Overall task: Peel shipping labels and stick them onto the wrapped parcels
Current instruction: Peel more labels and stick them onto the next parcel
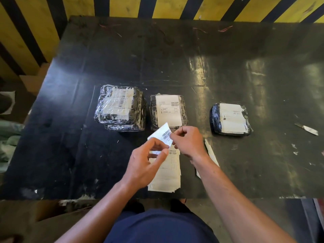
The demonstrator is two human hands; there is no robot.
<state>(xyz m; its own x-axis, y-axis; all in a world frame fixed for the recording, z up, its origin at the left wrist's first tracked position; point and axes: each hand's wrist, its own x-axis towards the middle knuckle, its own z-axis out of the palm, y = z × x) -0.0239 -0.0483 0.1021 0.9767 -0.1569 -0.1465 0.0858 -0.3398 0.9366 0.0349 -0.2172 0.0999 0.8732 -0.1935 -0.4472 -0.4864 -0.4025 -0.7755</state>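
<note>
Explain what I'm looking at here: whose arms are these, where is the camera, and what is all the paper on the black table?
There is no machine here. The one picture comes from a wide-angle camera worn on a person's head, looking forward and down, so the two bare arms are the wearer's own. The left hand and the right hand both pinch one shipping label in their fingers, held above the black table, apparently peeling it. Under the hands lies a stack of labels. Beyond them sit wrapped parcels, all with labels on top: a left stack of parcels, a middle parcel and a right parcel. Paper strips lie beside the right wrist, and another scrap lies far right. Behind is a yellow and black striped wall.
</note>
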